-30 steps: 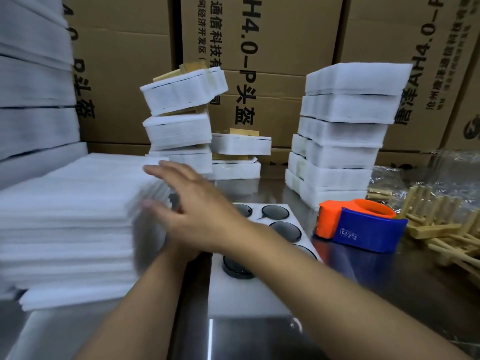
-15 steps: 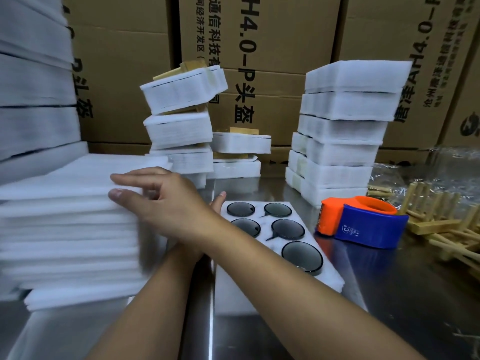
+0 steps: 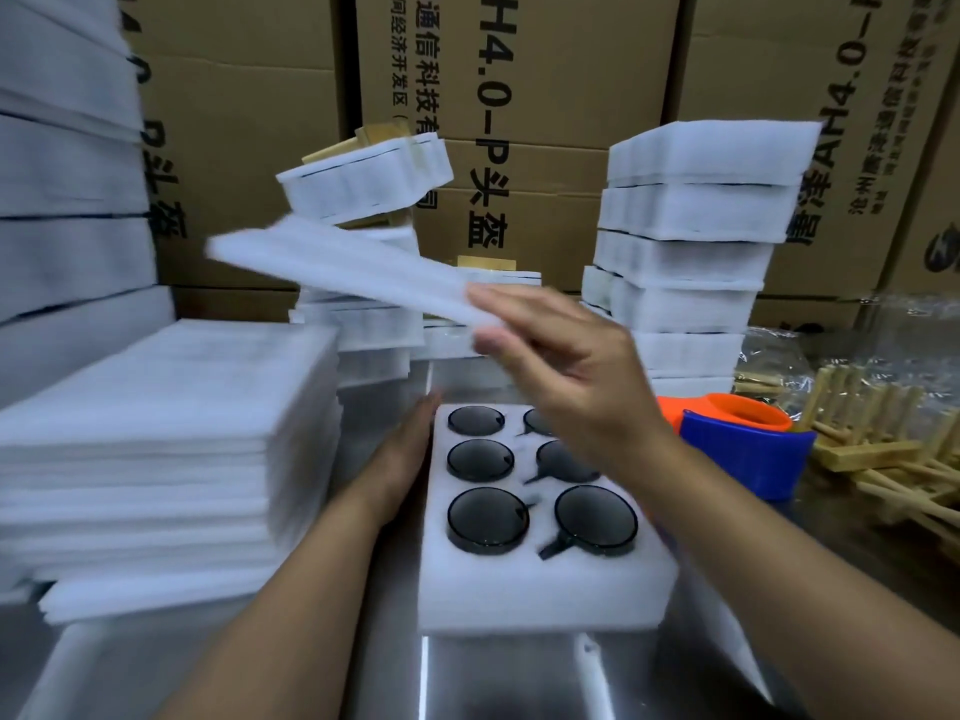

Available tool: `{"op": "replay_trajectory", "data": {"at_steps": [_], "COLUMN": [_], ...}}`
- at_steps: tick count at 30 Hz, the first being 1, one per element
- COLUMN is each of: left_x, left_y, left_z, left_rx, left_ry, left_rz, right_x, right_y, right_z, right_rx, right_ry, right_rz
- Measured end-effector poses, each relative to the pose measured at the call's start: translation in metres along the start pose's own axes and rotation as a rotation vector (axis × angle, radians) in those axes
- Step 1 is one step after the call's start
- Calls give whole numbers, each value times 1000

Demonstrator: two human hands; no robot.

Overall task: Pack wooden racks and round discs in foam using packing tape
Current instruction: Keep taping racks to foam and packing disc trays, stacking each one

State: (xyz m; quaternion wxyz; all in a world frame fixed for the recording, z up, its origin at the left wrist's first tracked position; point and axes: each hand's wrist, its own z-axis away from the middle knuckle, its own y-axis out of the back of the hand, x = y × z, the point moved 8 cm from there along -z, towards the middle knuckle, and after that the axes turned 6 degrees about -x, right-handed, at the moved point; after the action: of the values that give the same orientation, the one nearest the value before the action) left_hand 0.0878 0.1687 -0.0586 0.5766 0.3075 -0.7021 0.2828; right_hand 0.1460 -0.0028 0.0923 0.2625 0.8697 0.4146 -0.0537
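Pinching a thin foam sheet (image 3: 337,267) by its near edge between thumb and fingers of the right hand (image 3: 566,366). Held aloft and tilted, above the far end of the foam tray (image 3: 540,595). Bracing the tray's left side with the left hand (image 3: 405,449), fingers straight and flat, gripping nothing.

Six round discs (image 3: 488,519) seated in the tray's pockets, two columns of three, the far right one partly hidden behind the right hand. Tray flat on the steel tabletop (image 3: 493,678).

Left of tray: tall stack of foam sheets (image 3: 156,433). Right of tray: orange-and-blue tape dispenser (image 3: 748,449); touching or just beside, cannot tell. Beyond that, loose wooden racks (image 3: 893,459). Behind tray: stacks of wrapped foam bundles (image 3: 691,252).

Likely step: capping the discs with the sheet.
- Level the sheet first.
- Square its far edge to the tray's far edge, then lay it down toward the near edge.
- Avoid dragging the floppy sheet across the discs.
- Brace with the left hand so the light tray cannot slide.
- Press the cover flat before reaching right of the tray for tape.
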Motion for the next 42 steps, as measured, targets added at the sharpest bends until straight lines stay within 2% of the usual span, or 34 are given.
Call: {"op": "replay_trajectory", "data": {"at_steps": [4, 7, 9, 12, 16, 24, 29, 37, 42], "left_x": [-7, -8, -7, -11, -16, -9, -15, -4, 1], "left_y": [5, 6, 9, 8, 8, 12, 12, 10, 8], "left_z": [-1, -4, -7, -7, -4, -3, -1, -7, -2], "left_rx": [71, 49, 84, 77, 96, 131, 149, 127, 157], "left_ry": [63, 28, 5, 88, 153, 127, 202, 122, 215], "left_rz": [-39, -10, -2, 35, 67, -19, 44, -64, 52], "right_x": [21, 25, 24, 21, 19, 23, 29, 31, 37], "right_y": [59, 63, 53, 43, 38, 41, 43, 44, 42], "right_z": [47, 80, 94, 100, 101, 102, 102, 102, 102], "right_rx": [147, 79, 0, -88, -153, -142, -113, -79, -87], "right_ry": [22, 83, 107, 118, 131, 112, 59, 46, -21], "right_rz": [212, 281, 266, 212, 257, 159, 119, 117, 93]}}
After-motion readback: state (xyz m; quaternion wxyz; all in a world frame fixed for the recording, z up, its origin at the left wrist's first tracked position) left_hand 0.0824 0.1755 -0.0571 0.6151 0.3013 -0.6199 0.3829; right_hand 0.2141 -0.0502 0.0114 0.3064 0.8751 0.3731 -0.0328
